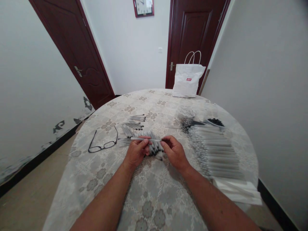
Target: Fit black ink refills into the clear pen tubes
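Held level between both hands is a slim whitish pen barrel [156, 140]. My left hand [137, 151] is closed around its middle, thumb on top. At its right end, my right hand [175, 152] pinches with thumb and fingertips; any small part between those fingertips is hidden. Just beneath and behind the hands lies a pile of similar pens with black ends [156, 148]. Farther back on the left, smaller groups of them [137, 118] rest on the table. To the right is a large stack of translucent pen barrels [218, 150].
Black-framed glasses [103, 147] lie at left on the patterned tablecloth [101, 183]. Beyond the stack are dark pen parts [189, 124], a container of black pieces [216, 122] and a clear plastic bag [186, 112]. A white paper bag [187, 85] stands at the far edge.
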Demonstrator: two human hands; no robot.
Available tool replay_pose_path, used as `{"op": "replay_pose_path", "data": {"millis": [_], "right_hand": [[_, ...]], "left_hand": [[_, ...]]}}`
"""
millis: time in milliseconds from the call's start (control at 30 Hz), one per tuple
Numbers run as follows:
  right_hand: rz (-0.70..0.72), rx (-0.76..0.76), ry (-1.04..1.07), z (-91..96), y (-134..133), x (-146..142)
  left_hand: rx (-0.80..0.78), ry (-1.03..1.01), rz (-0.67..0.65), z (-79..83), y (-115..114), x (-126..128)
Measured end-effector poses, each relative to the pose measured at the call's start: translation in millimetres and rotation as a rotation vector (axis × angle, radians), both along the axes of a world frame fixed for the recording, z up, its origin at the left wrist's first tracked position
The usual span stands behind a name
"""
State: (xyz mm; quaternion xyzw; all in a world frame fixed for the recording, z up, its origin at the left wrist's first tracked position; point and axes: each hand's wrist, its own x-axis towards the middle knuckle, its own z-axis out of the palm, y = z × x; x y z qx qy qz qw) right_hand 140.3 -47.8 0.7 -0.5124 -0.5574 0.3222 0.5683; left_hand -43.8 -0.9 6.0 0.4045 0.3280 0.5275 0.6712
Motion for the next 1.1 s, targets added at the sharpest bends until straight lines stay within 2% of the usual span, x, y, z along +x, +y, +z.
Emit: {"op": "replay_pose_path", "data": {"millis": [200,400,667,867,1100], "right_hand": [[-0.017,-0.041,-0.133,-1.6,0,3],[0.048,-0.065,-0.036,-7.0,0,4],[0.172,0.069,-0.201,-3.2,-8,-2],[0.171,0.161,-0.253,2.1,-11,-3],[0.12,0.147,-0.298,2.9,-5,-3]], "left_hand": [[-0.049,-0.06,-0.072,-11.1,5,-10],[-0.109,-0.126,-0.125,-16.5,5,-19],[-0.152,-0.106,-0.244,-19.6,3,-27],[-0.133,-0.082,-0.181,-13.6,2,-26],[-0.104,-0.068,-0.128,-12.1,4,-23]]}}
